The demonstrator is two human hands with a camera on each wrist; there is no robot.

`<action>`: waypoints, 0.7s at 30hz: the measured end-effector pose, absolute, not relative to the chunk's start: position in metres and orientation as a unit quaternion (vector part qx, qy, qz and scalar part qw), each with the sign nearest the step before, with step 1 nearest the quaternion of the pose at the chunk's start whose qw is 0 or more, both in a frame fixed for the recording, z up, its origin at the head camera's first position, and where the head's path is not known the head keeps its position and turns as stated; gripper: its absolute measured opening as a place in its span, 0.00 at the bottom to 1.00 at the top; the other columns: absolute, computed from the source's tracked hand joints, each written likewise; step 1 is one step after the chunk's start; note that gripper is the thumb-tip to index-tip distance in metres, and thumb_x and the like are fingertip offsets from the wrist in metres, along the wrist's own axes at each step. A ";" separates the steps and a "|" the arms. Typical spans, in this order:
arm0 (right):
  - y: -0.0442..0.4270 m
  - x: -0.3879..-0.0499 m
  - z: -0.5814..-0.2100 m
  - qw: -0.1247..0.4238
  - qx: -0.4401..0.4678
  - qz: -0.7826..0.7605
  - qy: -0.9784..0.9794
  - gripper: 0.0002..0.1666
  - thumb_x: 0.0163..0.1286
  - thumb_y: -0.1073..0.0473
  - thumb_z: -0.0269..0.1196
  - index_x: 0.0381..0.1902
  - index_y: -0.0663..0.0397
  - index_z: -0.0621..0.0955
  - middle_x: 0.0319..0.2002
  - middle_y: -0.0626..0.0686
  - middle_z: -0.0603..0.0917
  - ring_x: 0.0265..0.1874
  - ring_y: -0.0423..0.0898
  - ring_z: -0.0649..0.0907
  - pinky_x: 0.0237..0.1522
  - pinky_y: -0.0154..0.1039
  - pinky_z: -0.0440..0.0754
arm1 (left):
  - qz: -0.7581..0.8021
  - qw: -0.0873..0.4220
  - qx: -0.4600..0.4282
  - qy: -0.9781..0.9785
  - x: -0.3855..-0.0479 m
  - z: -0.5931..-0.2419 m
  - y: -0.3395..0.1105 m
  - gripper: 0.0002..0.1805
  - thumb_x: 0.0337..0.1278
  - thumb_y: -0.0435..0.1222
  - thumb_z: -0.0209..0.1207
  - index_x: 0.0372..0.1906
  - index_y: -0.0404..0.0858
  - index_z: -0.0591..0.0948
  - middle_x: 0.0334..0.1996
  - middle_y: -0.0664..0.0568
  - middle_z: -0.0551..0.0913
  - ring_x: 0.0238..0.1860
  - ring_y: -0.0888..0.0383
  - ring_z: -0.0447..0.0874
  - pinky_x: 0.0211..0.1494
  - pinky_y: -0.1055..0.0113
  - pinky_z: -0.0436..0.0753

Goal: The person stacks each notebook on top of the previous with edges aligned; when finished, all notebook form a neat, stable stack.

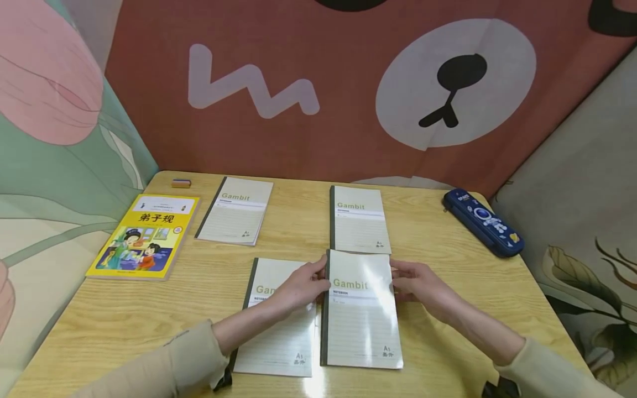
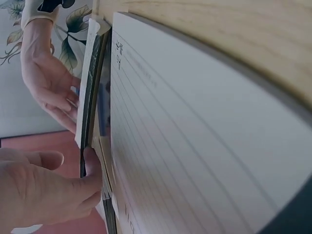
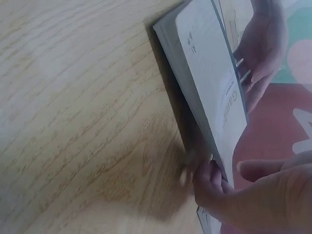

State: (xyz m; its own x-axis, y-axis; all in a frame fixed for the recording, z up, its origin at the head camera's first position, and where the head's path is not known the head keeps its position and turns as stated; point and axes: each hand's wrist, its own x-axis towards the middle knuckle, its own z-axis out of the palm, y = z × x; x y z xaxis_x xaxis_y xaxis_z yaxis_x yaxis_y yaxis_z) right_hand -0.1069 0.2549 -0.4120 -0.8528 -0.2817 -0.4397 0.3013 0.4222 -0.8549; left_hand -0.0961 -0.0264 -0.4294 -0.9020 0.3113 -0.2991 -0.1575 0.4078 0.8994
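Both my hands hold a pale "Gambit" notebook (image 1: 363,326) with a dark spine by its two long sides, near the top. The left hand (image 1: 301,284) grips the spine side, and the right hand (image 1: 423,284) has its fingers at the opposite edge. Seen from the right wrist, the held notebook (image 3: 209,73) is raised off the table along its near edge, with a shadow below. A second Gambit notebook (image 1: 278,342) lies flat under the left forearm. Just beyond the held one, a third notebook (image 1: 360,221) lies with its lower edge meeting that notebook's top in the head view.
Another Gambit notebook (image 1: 236,210) lies at the back left, near a yellow picture-covered book (image 1: 144,237) and a small eraser-like block (image 1: 181,183). At the right edge of the wooden table (image 1: 448,342) sits a navy pencil case (image 1: 483,221). Printed cloth walls enclose the table.
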 end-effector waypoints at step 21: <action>0.264 -0.126 -0.393 0.248 -0.015 -0.596 0.763 0.52 0.72 0.69 0.62 0.84 0.51 0.48 0.59 0.62 0.85 0.49 0.38 0.87 0.51 0.33 0.88 | 0.616 0.231 0.053 0.752 -0.124 -0.415 -0.038 0.48 0.69 0.30 0.58 0.84 0.55 0.46 0.47 0.43 0.78 0.29 0.54 0.83 0.41 0.61 0.89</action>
State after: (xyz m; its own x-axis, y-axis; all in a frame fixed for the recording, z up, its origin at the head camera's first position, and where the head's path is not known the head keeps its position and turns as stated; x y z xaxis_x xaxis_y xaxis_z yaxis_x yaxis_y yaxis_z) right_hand -0.1260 0.2645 -0.3930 -0.8765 -0.3184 -0.3612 0.2734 0.2884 -0.9176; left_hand -0.1238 -0.0383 -0.4153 -0.8880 0.3631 -0.2823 -0.2052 0.2364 0.9497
